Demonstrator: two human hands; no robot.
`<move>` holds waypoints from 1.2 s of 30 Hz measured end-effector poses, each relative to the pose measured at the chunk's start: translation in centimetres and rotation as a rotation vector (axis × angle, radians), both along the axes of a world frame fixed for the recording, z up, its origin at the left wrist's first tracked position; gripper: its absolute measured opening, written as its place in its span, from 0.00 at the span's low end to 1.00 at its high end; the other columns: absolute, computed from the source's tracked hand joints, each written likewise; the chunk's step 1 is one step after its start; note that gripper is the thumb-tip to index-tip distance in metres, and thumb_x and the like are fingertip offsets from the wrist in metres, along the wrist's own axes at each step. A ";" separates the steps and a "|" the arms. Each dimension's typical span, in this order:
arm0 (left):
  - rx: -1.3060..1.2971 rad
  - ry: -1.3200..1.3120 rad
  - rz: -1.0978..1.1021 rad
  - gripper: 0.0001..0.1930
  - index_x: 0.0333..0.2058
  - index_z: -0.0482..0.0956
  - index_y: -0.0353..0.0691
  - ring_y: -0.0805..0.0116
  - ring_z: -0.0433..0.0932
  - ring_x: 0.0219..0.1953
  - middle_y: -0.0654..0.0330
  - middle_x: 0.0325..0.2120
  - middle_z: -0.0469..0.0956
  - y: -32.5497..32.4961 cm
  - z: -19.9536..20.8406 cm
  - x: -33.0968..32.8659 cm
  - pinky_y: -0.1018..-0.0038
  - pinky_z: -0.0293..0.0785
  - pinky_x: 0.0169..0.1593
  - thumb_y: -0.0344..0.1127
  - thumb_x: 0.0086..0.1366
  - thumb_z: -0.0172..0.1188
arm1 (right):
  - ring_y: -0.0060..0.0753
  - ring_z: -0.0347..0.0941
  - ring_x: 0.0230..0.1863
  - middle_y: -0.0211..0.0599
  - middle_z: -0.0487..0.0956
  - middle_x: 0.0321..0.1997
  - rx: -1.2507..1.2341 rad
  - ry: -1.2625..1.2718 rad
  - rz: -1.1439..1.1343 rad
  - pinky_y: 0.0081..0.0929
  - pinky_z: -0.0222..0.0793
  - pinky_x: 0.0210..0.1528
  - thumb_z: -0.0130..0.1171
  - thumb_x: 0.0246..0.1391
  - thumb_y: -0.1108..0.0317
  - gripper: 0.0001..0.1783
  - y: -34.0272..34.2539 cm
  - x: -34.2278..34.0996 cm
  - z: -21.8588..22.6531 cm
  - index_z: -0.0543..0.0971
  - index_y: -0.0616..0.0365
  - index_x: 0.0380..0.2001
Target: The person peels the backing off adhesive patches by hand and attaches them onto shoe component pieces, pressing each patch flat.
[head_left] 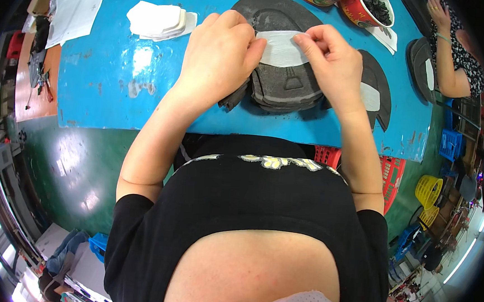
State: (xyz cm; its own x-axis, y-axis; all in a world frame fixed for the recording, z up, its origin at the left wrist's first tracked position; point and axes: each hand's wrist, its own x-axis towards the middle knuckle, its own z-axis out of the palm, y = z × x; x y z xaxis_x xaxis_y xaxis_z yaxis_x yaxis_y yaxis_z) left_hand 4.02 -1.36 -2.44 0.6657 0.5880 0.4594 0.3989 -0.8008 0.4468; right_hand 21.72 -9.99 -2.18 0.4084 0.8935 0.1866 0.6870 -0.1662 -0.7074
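Observation:
A white, slightly creased patch [284, 48] lies across a stack of dark grey, curved, padded-looking pieces [289, 87] at the table's front edge. My left hand [220, 51] is closed at the patch's left end, its thumb pressed along that edge and its other fingertips hidden. With thumb and fingers pinched together, my right hand [338, 59] grips the patch's upper right corner. Another dark curved piece [379, 79], bearing a white patch, lies just right of my right hand. A dark strip or bundle [234, 97] sticks out below my left wrist.
Several white patches [158, 19] are piled on the blue table [100, 85], left of my hands. Two patterned tubs [353, 10] with black scraps stand at the back. Further right lie more dark pieces [419, 68], near another person's arm [449, 76]. Red baskets [392, 175] sit below the table.

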 end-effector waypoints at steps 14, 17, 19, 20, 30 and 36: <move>0.164 0.337 -0.206 0.29 0.53 0.67 0.44 0.62 0.66 0.42 0.65 0.54 0.66 -1.0 0.4 -2.8 0.69 0.64 0.45 0.51 0.54 0.54 | 0.46 0.53 0.63 0.40 0.61 0.62 -0.084 -0.689 0.409 0.58 0.42 0.60 0.44 0.47 0.33 0.44 -2.1 -0.3 -0.3 0.63 0.56 0.57; 0.101 0.316 -0.194 0.30 0.54 0.67 0.46 0.60 0.65 0.42 0.64 0.55 0.64 -0.9 0.2 -4.2 0.70 0.62 0.47 0.53 0.55 0.53 | 0.49 0.50 0.64 0.40 0.58 0.63 -0.077 -0.665 0.400 0.61 0.40 0.60 0.45 0.44 0.31 0.45 -2.5 0.1 0.3 0.61 0.52 0.59; 0.130 0.328 -0.221 0.29 0.54 0.67 0.48 0.61 0.65 0.42 0.65 0.55 0.64 -1.6 1.1 -4.3 0.70 0.62 0.47 0.53 0.55 0.53 | 0.50 0.49 0.64 0.40 0.57 0.64 -0.086 -0.713 0.424 0.63 0.40 0.59 0.46 0.41 0.30 0.45 -3.3 -1.0 1.8 0.61 0.44 0.59; 0.156 0.343 -0.252 0.28 0.54 0.67 0.50 0.61 0.65 0.42 0.66 0.55 0.64 -2.0 1.3 -4.3 0.70 0.62 0.48 0.53 0.55 0.53 | 0.47 0.49 0.64 0.38 0.57 0.64 -0.084 -0.709 0.481 0.62 0.41 0.59 0.47 0.42 0.31 0.43 -3.6 -1.9 2.2 0.62 0.41 0.59; 0.107 0.264 -0.267 0.23 0.48 0.72 0.49 0.61 0.66 0.41 0.68 0.53 0.67 -1.2 0.1 -5.9 0.67 0.62 0.47 0.49 0.54 0.55 | 0.45 0.51 0.64 0.37 0.61 0.62 0.048 -0.461 0.357 0.57 0.40 0.61 0.46 0.50 0.39 0.35 -4.7 1.7 0.1 0.63 0.45 0.58; 0.263 0.215 -0.264 0.29 0.49 0.70 0.46 0.61 0.66 0.42 0.66 0.53 0.67 -2.3 1.5 -2.3 0.68 0.62 0.44 0.55 0.52 0.55 | 0.45 0.51 0.64 0.37 0.61 0.62 -0.055 -0.722 0.272 0.59 0.40 0.61 0.45 0.50 0.37 0.37 -1.8 0.9 0.3 0.64 0.52 0.57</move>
State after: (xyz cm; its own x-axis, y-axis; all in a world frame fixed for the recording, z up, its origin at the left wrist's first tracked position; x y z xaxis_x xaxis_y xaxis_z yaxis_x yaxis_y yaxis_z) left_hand 1.74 -3.68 -0.98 0.8745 0.2664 0.4053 0.2272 -0.9633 0.1431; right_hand 22.64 -11.83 -1.83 -0.0330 0.9607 0.2757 0.9966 0.0526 -0.0639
